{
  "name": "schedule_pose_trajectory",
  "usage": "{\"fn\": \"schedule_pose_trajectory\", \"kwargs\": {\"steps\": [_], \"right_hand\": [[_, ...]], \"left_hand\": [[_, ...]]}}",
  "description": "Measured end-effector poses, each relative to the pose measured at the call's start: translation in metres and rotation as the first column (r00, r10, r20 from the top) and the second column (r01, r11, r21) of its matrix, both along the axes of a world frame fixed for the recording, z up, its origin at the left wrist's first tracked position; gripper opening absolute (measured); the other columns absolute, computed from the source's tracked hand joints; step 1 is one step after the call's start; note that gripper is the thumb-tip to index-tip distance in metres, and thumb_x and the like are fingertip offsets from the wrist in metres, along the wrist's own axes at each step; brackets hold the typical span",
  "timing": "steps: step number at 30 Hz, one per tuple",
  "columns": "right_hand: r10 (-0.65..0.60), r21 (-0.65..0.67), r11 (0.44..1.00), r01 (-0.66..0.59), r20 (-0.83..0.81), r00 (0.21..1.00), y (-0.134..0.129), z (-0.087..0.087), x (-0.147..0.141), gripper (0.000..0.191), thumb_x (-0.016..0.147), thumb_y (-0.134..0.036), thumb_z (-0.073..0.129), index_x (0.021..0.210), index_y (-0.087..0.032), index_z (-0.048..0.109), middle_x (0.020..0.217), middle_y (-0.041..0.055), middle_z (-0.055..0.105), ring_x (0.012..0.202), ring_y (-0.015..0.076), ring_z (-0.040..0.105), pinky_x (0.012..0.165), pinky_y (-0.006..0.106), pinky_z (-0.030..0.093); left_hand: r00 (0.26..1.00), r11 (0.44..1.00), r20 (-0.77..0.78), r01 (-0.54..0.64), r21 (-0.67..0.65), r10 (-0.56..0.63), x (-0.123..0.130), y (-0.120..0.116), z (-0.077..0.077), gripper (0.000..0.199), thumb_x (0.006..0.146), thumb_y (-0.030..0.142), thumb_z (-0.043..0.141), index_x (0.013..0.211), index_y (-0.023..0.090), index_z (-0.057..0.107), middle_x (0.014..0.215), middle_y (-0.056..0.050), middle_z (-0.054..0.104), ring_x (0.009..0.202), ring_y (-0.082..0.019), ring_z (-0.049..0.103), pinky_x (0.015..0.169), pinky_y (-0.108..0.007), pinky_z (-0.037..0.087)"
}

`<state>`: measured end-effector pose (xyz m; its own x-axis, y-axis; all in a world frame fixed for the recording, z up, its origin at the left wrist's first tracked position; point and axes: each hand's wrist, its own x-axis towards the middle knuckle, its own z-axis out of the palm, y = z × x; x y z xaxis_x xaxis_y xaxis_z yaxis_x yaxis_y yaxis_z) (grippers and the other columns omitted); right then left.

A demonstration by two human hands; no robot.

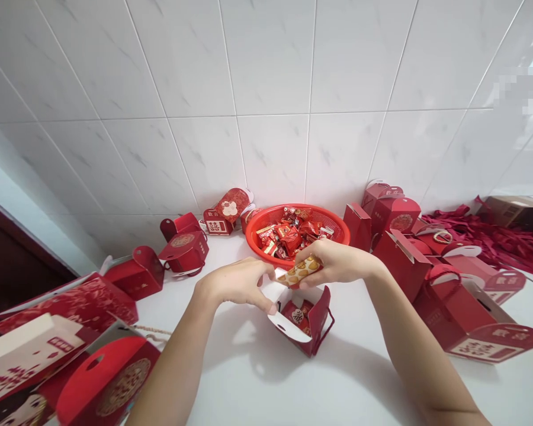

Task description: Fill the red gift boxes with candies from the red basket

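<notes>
A small red gift box (320,319) stands open on the white table, its white-lined flaps spread and a cord handle hanging at its right side. Inside lies a red packet (298,317) with a pale round mark. My left hand (238,286) grips the box's left edge, thumb on the white flap. Between the fingers and thumb of my right hand (340,261) is a yellow-patterned snack packet (302,271), held just above the box opening. Right behind my hands, a red plastic basket (254,244) holds many wrapped sweets (289,235).
Several red gift boxes (135,273) line the left side, with larger ones (111,378) at the front left. More boxes (462,313) crowd the right. Dark red ribbons (493,242) and a cardboard box (522,210) lie at the far right. A tiled wall (270,154) stands behind.
</notes>
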<state>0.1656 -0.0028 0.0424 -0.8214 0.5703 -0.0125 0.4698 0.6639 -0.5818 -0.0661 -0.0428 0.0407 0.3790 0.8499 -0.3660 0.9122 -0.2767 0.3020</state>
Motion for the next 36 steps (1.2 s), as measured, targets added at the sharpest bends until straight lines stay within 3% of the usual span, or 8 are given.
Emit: {"fn": "schedule_pose_trajectory", "kwargs": {"steps": [5,9,14,20,23,27,32,36], "right_hand": [[-0.05,-0.03,0.998,0.053,0.114,0.992,0.008,-0.005,-0.001,0.023,0.077,-0.021,0.072,0.099,-0.016,0.069,0.074,-0.0002,0.066,0.066,0.0144,0.058,0.058,0.024,0.039],[-0.195,0.093,0.979,0.183,0.148,0.97,0.007,-0.002,0.003,0.019,0.082,-0.026,0.069,0.1,-0.019,0.065,0.083,0.0016,0.068,0.072,0.016,0.06,0.061,0.025,0.038],[-0.397,0.226,0.915,0.335,0.348,0.849,0.0,0.003,0.009,0.028,0.075,-0.038,0.076,0.092,-0.021,0.063,0.087,0.0036,0.066,0.081,0.0211,0.061,0.058,0.027,0.036],[-0.483,0.314,0.874,0.372,0.46,0.746,-0.012,0.003,0.006,0.041,0.068,-0.049,0.08,0.091,-0.02,0.062,0.089,0.0048,0.065,0.079,0.0228,0.062,0.056,0.027,0.035],[-0.4,0.266,0.914,0.305,0.48,0.781,-0.017,0.004,0.003,0.047,0.066,-0.052,0.082,0.094,-0.02,0.062,0.087,0.0043,0.065,0.082,0.0239,0.062,0.057,0.027,0.035],[-0.116,0.029,0.993,0.114,0.398,0.91,-0.021,0.006,0.0,0.056,0.061,-0.052,0.088,0.1,-0.02,0.063,0.091,0.0026,0.068,0.083,0.0221,0.063,0.062,0.027,0.04],[0.044,-0.015,0.999,-0.042,0.245,0.968,-0.023,0.007,0.001,0.061,0.064,-0.054,0.086,0.109,-0.018,0.066,0.089,0.0043,0.07,0.081,0.0207,0.065,0.063,0.026,0.043],[0.092,-0.037,0.996,-0.086,0.236,0.967,-0.02,0.007,0.009,0.066,0.064,-0.056,0.086,0.115,-0.018,0.069,0.095,0.006,0.072,0.086,0.0217,0.066,0.069,0.026,0.046]], "left_hand": [[0.999,0.997,-0.018,-0.051,-0.059,0.05,0.001,-0.001,0.002,0.071,0.061,0.057,0.076,0.12,0.019,0.061,0.112,-0.007,0.066,0.094,-0.026,0.064,0.068,-0.029,0.047],[0.999,0.997,-0.008,-0.041,-0.062,0.04,0.003,-0.003,0.004,0.069,0.064,0.054,0.076,0.121,0.02,0.06,0.117,-0.007,0.065,0.098,-0.027,0.064,0.07,-0.029,0.047],[1.0,0.998,-0.01,-0.029,-0.054,0.028,0.004,-0.006,0.004,0.07,0.064,0.056,0.076,0.123,0.022,0.061,0.124,-0.008,0.063,0.103,-0.028,0.063,0.071,-0.029,0.048],[0.999,0.999,-0.03,-0.031,-0.042,0.03,0.005,-0.01,0.004,0.069,0.064,0.056,0.076,0.123,0.022,0.061,0.124,-0.008,0.062,0.104,-0.028,0.062,0.073,-0.03,0.049],[0.999,0.999,-0.033,-0.015,-0.049,0.014,0.005,-0.013,0.005,0.071,0.063,0.055,0.075,0.125,0.023,0.061,0.124,-0.008,0.062,0.104,-0.028,0.061,0.075,-0.03,0.049],[0.998,0.997,-0.018,0.057,-0.046,-0.058,0.005,-0.019,0.009,0.068,0.064,0.054,0.076,0.123,0.024,0.062,0.119,-0.006,0.064,0.109,-0.029,0.059,0.077,-0.03,0.049],[0.998,0.998,-0.013,0.06,-0.031,-0.06,0.006,-0.023,0.013,0.073,0.066,0.068,0.073,0.121,0.021,0.066,0.109,-0.006,0.066,0.103,-0.028,0.059,0.076,-0.031,0.046],[0.995,0.995,-0.014,0.094,-0.01,-0.095,0.006,-0.025,0.014,0.071,0.069,0.076,0.066,0.113,0.02,0.07,0.099,-0.005,0.067,0.093,-0.026,0.06,0.069,-0.03,0.043]]}}
